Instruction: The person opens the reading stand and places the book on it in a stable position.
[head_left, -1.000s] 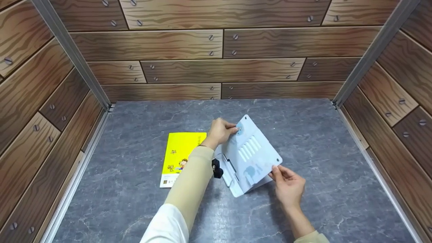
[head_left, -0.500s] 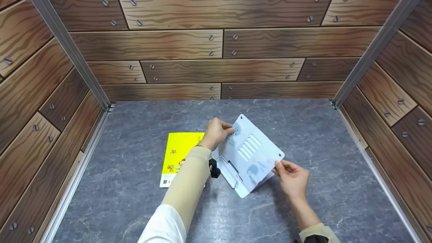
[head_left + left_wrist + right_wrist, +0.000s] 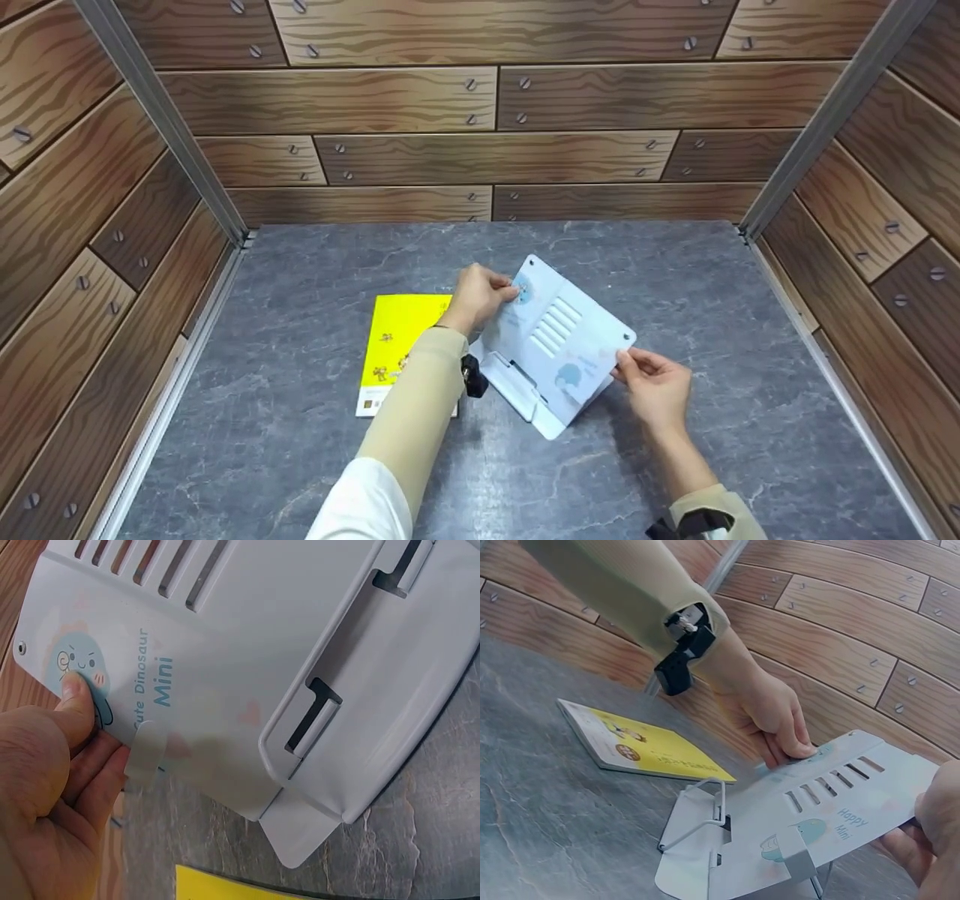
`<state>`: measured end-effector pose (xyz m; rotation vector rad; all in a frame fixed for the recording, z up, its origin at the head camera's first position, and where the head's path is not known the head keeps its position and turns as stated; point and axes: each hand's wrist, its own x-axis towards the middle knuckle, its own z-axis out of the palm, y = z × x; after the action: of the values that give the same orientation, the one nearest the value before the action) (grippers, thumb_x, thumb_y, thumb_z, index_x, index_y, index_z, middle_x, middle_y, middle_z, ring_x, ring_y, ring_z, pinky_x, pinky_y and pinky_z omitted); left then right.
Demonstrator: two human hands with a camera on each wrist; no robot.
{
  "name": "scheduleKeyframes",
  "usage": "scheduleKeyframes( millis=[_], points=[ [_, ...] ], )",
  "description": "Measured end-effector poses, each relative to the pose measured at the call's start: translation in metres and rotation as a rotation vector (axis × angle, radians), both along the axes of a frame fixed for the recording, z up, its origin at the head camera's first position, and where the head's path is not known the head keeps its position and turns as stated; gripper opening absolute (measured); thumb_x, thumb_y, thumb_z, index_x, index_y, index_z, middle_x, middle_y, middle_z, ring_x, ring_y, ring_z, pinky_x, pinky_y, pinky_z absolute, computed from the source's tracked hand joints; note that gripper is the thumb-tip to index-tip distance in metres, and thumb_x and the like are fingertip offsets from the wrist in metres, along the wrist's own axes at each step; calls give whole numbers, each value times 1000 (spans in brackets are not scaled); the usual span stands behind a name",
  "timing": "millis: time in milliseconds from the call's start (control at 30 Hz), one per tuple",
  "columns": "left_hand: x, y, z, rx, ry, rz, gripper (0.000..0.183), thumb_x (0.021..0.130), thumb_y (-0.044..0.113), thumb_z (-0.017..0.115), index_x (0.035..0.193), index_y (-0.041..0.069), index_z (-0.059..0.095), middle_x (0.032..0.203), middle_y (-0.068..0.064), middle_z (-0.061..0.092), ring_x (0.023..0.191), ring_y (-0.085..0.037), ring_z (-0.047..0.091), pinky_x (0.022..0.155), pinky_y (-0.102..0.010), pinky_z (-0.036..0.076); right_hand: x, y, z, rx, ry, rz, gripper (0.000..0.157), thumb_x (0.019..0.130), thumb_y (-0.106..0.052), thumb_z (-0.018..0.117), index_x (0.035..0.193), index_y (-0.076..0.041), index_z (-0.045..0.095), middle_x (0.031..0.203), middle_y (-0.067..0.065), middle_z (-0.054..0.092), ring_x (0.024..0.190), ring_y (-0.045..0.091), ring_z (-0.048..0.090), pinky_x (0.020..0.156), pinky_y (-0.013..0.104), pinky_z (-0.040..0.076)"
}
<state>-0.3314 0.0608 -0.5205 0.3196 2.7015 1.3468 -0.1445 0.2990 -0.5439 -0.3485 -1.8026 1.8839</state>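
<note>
Left hand (image 3: 480, 296): grip engaged, grasping the left edge of a white stand (image 3: 574, 345). The thumb lies flat on the printed face, over a blue dinosaur figure (image 3: 60, 660); the other fingers are bent behind the panel.

Right hand (image 3: 660, 390): grip engaged, pinching the right edge of the same stand below a corner rivet (image 3: 626, 337). Some of its fingers pass beneath the panel.

The stand is located between the two hands, near the middle of the grey marbled surface (image 3: 300, 337), with its panel tilted and turned at an angle. Whether its base touches the surface cannot be determined. The panel bears a row of slots, the words "Cute Dinosaur Mini" and "Happy Mini", and a folded tab (image 3: 146, 746) at the side. A bent wire (image 3: 723, 801) projects over the lower ledge (image 3: 412, 682).

A yellow book (image 3: 405, 322) with a white lower band lies flat on the surface, left of the stand and near it. The left forearm, in a beige sleeve (image 3: 420, 397), covers part of the book in the head view. A black device (image 3: 472, 376) is mounted at the left wrist. Wood-patterned walls (image 3: 405, 97) border the surface.
</note>
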Motion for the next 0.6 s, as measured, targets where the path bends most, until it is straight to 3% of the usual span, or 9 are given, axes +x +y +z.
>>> scheduleKeyframes(
  millis=[267,433,600],
  points=[
    [0,-5,-3,6,24,5,18,95,23,84,105,8,86,103,-3,80,100,-16,74,86,-28,60,-7,7,2,20,-19,19,19,93,15,72,105,29,66,83,22,75,64,11,74,65,27,63],
    [2,-7,-3,20,-1,11,21,95,24,84,107,7,85,103,-4,80,99,-16,74,85,-28,60,-11,11,5,67,-71,16,21,94,12,73,107,27,67,83,22,75,63,12,74,65,28,63],
    [5,-9,-3,35,-30,18,24,95,25,83,109,6,84,103,-3,79,99,-16,73,83,-29,61,-16,15,7,27,-87,25,22,93,15,72,109,28,66,82,18,75,63,11,74,64,27,63]
  ],
)
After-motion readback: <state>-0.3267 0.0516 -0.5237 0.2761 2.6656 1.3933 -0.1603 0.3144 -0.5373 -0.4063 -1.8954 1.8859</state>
